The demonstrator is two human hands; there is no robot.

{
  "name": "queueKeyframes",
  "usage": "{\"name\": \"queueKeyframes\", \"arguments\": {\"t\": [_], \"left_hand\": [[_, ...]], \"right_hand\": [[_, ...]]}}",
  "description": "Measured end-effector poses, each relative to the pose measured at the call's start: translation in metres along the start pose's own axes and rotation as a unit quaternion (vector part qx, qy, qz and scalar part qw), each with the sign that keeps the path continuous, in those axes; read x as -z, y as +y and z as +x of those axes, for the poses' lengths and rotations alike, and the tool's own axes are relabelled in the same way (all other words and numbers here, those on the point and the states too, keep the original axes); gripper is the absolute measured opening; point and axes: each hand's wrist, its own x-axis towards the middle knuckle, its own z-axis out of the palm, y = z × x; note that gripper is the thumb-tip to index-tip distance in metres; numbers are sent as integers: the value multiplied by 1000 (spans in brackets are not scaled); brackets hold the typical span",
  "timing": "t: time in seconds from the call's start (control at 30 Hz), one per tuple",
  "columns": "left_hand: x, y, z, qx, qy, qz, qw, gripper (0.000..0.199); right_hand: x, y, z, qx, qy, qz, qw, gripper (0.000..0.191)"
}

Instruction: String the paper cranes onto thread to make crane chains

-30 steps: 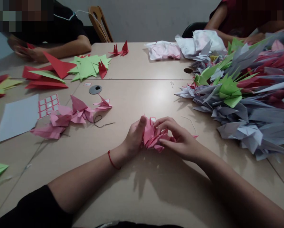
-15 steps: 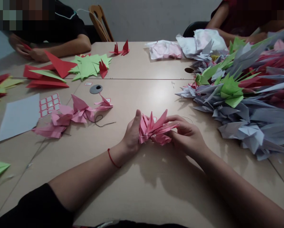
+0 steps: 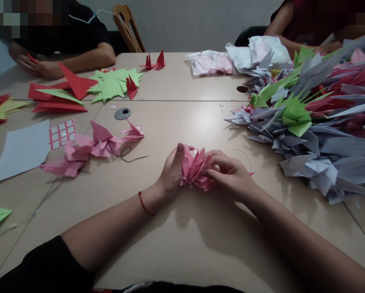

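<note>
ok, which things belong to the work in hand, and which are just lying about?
In the work:
- pink folded paper, held by left hand and right hand
- probably pink cranes, dark thread

Lying about:
- white sheet
- red-bordered stickers
- plastic packets

On table [image 3: 176,118]: paper sheet [image 3: 22,150] left, label sheet [image 3: 62,135] just right of it; paper heap [image 3: 317,138] right, bags [image 3: 211,64] behind its left end. Paper bundle [image 3: 193,166] between left hand [image 3: 170,173] and right hand [image 3: 231,173].
</note>
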Motion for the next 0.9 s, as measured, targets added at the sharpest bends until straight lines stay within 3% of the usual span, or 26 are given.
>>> {"name": "queueKeyframes", "arguments": {"t": [0.23, 0.33, 0.57, 0.63, 0.8, 0.9], "left_hand": [[2, -3, 4, -11, 103, -52, 993, 58], [0, -3, 3, -10, 102, -47, 994, 59], [-4, 0, 1, -36, 123, 7, 992, 57], [-7, 0, -1, -32, 100, -10, 994, 57], [-10, -1, -7, -5, -37, -71, 997, 67], [-8, 0, -9, -22, -45, -21, 999, 50]], "right_hand": [[2, 6, -6, -24, 43, 52, 997, 5], [-1, 5, -3, -53, 38, 65, 996, 5], [-3, 0, 3, -46, 0, -40, 998, 8], [-6, 1, 3, -34, 17, -69, 997, 9], [-22, 6, 4, -69, 106, -182, 975, 6], [-26, 4, 3, -76, 130, -250, 957, 4]]}}
